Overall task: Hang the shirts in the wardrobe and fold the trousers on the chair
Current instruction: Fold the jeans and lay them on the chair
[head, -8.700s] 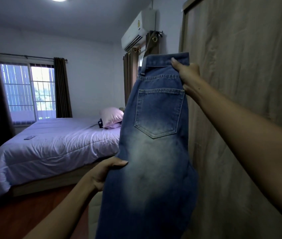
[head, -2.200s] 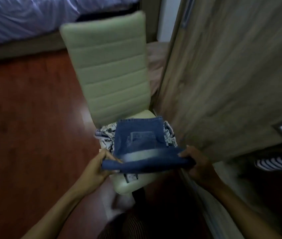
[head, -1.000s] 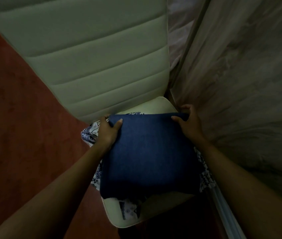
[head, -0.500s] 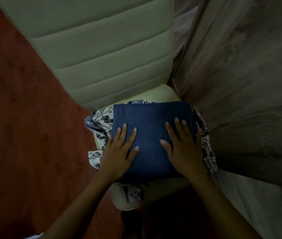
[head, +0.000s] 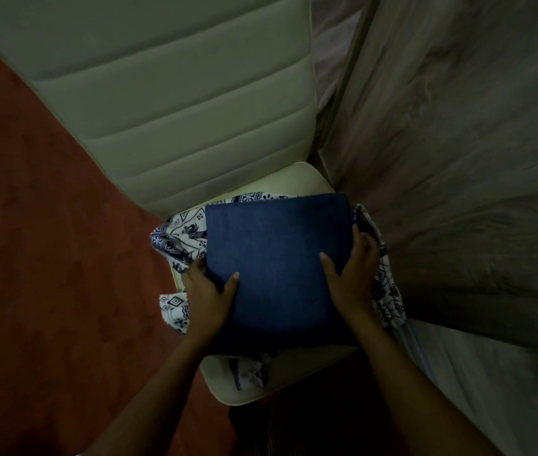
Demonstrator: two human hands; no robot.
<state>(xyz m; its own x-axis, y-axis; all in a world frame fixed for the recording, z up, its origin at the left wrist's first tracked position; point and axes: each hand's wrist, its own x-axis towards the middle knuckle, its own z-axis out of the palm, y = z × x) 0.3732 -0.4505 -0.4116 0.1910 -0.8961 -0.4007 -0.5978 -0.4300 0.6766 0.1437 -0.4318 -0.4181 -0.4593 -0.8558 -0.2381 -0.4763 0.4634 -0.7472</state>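
The blue jeans (head: 277,258), folded into a flat square, lie on a white garment with a dark print (head: 183,235) on the seat of the cream chair (head: 175,103). My left hand (head: 206,296) grips the fold's left edge, thumb on top and fingers tucked under it. My right hand (head: 353,274) grips the right edge the same way, thumb on the denim and fingers down the side.
The wooden wardrobe door (head: 458,159) stands close against the chair's right side. Red-brown wooden floor (head: 47,258) spreads to the left. The wardrobe's pale bottom rail (head: 478,373) runs at the lower right.
Half a second ago both palms lay flat on top of the folded jeans. They have slid outward and now hold the fold by its left and right edges.
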